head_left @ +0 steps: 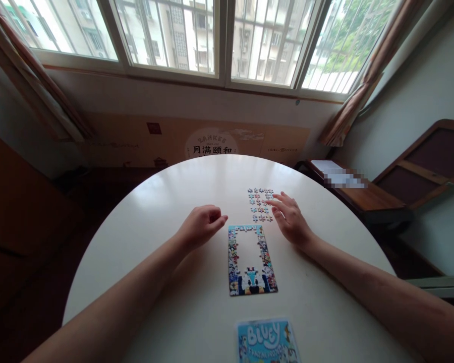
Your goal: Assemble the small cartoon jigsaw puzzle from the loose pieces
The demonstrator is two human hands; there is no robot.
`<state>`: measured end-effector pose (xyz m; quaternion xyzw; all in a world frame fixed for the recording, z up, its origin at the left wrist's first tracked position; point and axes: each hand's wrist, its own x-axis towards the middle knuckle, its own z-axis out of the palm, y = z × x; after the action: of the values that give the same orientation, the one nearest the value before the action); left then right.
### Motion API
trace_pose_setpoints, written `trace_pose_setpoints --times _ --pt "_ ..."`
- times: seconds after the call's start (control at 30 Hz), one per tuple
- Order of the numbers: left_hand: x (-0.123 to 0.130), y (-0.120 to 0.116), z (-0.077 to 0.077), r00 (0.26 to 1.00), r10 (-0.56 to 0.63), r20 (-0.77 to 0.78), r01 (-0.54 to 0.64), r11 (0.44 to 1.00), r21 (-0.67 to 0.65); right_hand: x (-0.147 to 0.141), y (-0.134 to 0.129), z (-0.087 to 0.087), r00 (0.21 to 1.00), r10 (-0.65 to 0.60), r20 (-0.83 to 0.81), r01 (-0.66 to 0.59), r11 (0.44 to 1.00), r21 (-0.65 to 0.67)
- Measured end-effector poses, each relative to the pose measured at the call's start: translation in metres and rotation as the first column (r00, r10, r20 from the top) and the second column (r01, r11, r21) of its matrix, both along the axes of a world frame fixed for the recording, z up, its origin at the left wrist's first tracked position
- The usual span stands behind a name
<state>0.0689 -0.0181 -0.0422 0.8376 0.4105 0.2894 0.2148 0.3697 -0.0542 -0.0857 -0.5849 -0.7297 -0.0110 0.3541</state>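
Note:
A partly assembled jigsaw puzzle (pixel 233 257) lies on the table, its colourful border joined around a bare white middle, with a blue dog face at the bottom. Beyond it, loose puzzle pieces (pixel 254 202) are laid out in rows. My right hand (pixel 290 218) is over the right side of these rows, fingers stretched out and apart; its index fingertip is at one piece, and I cannot tell whether it touches. My left hand (pixel 202 224) rests just left of the puzzle's top corner, fingers curled into a loose fist with the thumb pointing right. Nothing shows in it.
The round white table (pixel 136 272) has a curved far edge. Near its front lies a blue Bluey picture sheet (pixel 267 340), cut off by the view's bottom. A wooden bench with papers (pixel 340 174) stands to the right. Windows (pixel 265 40) and curtains are behind.

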Motion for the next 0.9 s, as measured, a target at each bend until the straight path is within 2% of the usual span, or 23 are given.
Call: trace_pose_setpoints --times 0.1,0.3,0.4,0.5,0.57,0.63,0.73,0.9 --pt "0.0 0.0 0.0 1.0 0.001 0.004 -0.001 1.0 -0.001 0.006 0.019 -0.001 0.999 -0.014 -0.044 0.015 1.0 0.019" --pt "-0.001 0.002 -0.004 1.0 0.014 0.007 -0.014 1.0 -0.004 0.02 0.081 0.0 0.966 -0.15 -0.21 0.178 0.977 0.121" --pt "-0.002 0.003 -0.005 1.0 0.021 0.014 -0.021 1.0 -0.007 0.023 0.095 0.0 0.949 -0.181 -0.257 0.224 0.963 0.148" --pt "-0.002 0.002 -0.004 1.0 0.008 0.011 -0.008 0.999 -0.032 0.023 0.087 0.002 0.946 -0.171 -0.275 0.225 0.958 0.176" --pt "-0.001 0.001 -0.003 1.0 -0.005 0.009 0.005 0.999 -0.054 0.019 0.075 0.006 0.963 -0.129 -0.236 0.177 0.965 0.196" --pt "-0.001 0.001 -0.002 1.0 -0.012 0.012 0.013 0.998 -0.066 0.014 0.063 0.012 0.993 -0.042 -0.113 0.064 0.978 0.198" --pt "0.0 0.001 -0.001 1.0 -0.015 0.009 0.016 0.997 -0.08 0.004 0.053 0.02 0.997 0.069 0.036 -0.074 0.986 0.149" --pt "-0.001 0.0 0.0 1.0 -0.014 0.01 0.015 0.995 -0.104 -0.006 0.053 0.023 0.972 0.134 0.191 -0.15 0.986 0.071"
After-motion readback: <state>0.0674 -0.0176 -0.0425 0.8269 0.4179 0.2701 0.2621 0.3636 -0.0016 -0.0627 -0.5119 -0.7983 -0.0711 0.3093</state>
